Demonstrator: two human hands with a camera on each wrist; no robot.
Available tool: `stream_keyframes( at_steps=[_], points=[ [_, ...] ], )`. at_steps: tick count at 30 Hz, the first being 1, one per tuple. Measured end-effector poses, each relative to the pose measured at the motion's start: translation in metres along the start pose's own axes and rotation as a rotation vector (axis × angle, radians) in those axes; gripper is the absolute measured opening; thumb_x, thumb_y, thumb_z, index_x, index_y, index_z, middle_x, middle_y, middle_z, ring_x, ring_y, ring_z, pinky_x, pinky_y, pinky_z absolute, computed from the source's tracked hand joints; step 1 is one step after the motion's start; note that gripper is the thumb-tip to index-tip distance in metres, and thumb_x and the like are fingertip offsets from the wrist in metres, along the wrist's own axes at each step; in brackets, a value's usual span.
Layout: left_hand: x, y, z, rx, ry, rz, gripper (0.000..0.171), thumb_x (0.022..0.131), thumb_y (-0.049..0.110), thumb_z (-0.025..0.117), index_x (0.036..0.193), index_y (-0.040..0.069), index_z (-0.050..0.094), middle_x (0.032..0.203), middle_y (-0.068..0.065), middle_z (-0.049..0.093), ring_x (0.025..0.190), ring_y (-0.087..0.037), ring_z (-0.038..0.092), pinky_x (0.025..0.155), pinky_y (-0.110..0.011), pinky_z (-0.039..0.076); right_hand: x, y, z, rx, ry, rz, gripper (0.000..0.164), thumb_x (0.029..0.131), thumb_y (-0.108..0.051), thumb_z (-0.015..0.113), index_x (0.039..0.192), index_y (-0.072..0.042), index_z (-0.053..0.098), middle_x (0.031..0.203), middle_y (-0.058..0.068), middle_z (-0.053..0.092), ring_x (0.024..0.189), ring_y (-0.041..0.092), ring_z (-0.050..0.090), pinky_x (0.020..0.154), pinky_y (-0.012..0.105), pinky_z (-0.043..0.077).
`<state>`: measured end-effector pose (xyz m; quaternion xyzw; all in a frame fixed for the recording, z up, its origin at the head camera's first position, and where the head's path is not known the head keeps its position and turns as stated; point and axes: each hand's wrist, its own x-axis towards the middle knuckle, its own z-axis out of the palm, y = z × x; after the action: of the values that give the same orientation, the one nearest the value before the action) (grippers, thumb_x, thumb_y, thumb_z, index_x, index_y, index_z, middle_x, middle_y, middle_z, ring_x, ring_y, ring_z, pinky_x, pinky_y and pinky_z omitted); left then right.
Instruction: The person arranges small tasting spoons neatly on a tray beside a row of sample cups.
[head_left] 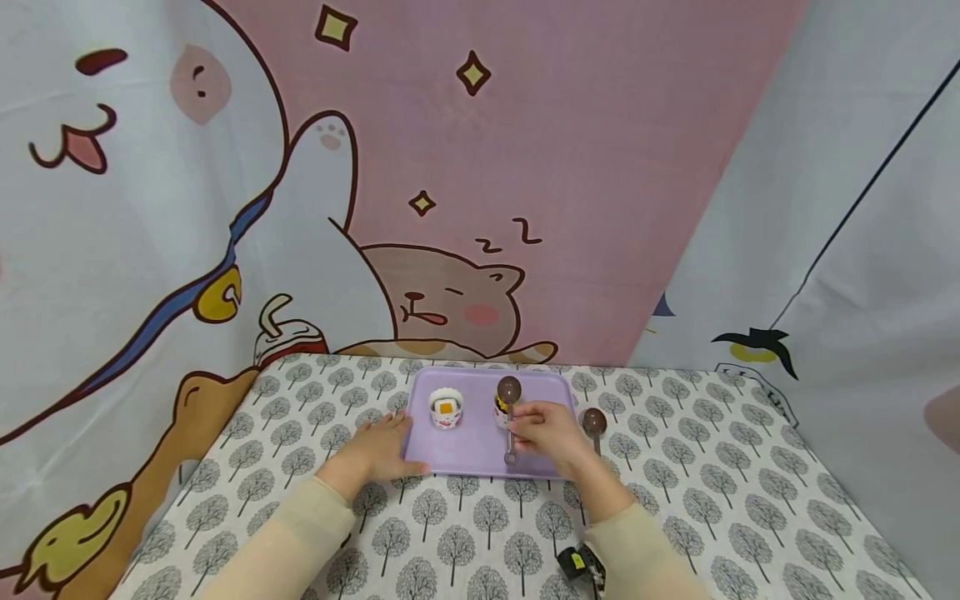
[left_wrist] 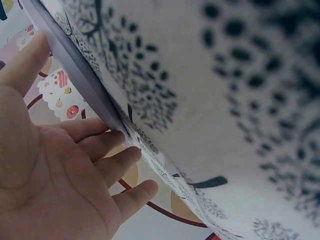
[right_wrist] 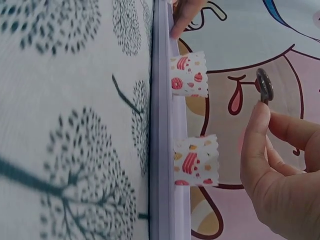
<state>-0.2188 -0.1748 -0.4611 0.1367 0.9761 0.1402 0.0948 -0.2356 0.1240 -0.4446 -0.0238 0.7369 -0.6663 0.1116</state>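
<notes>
My right hand [head_left: 546, 433] pinches the handle of a brown spoon [head_left: 509, 389], whose bowl is in front of the right paper cup [head_left: 500, 418] in the head view. In the right wrist view, the spoon [right_wrist: 265, 86] is raised away from both cups. Something yellow and black shows in the right cup, partly hidden by the spoon. The left paper cup [head_left: 447, 422] holds a white piece with an orange square. Both stand on a purple tray [head_left: 465, 457]. With fingers spread, my left hand [head_left: 378, 450] touches the tray's left edge; its palm [left_wrist: 55, 175] shows in the left wrist view.
A second brown spoon [head_left: 594, 422] lies on the tablecloth [head_left: 457, 542] just right of the tray. A small black object with a yellow-green patch [head_left: 576, 562] is by my right sleeve. Behind the table hangs a cartoon-printed cloth [head_left: 585, 167].
</notes>
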Motion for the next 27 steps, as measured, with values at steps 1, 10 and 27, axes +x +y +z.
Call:
stream_keyframes(
  at_steps=[1, 10, 27],
  points=[
    [0.000, 0.000, 0.000, 0.000, -0.001, 0.000, 0.104, 0.081, 0.061, 0.073, 0.151, -0.006, 0.035, 0.159, -0.024, 0.029, 0.144, -0.047, 0.029, 0.116, -0.067, 0.018, 0.001, 0.000, 0.002, 0.005, 0.004, 0.002, 0.029, 0.091, 0.007, 0.065, 0.118, 0.014, 0.059, 0.095, 0.015, 0.067, 0.069, 0.015, 0.065, 0.071, 0.030, 0.062],
    [0.001, 0.001, 0.000, 0.003, -0.008, -0.003, 0.103, 0.081, 0.060, 0.073, 0.151, -0.006, 0.036, 0.159, -0.024, 0.029, 0.145, -0.047, 0.029, 0.116, -0.067, 0.018, 0.008, 0.000, 0.019, 0.032, 0.013, -0.007, 0.030, 0.090, 0.007, 0.066, 0.117, 0.015, 0.059, 0.096, 0.019, 0.068, 0.067, 0.014, 0.064, 0.068, 0.031, 0.062],
    [0.000, 0.000, 0.000, 0.005, -0.007, -0.008, 0.102, 0.082, 0.060, 0.073, 0.150, -0.006, 0.036, 0.159, -0.024, 0.030, 0.145, -0.046, 0.029, 0.116, -0.067, 0.018, 0.024, 0.012, 0.047, -0.021, 0.037, 0.030, 0.022, 0.088, 0.010, 0.066, 0.109, 0.013, 0.062, 0.084, 0.016, 0.068, 0.062, 0.013, 0.062, 0.060, 0.026, 0.060]
  ],
)
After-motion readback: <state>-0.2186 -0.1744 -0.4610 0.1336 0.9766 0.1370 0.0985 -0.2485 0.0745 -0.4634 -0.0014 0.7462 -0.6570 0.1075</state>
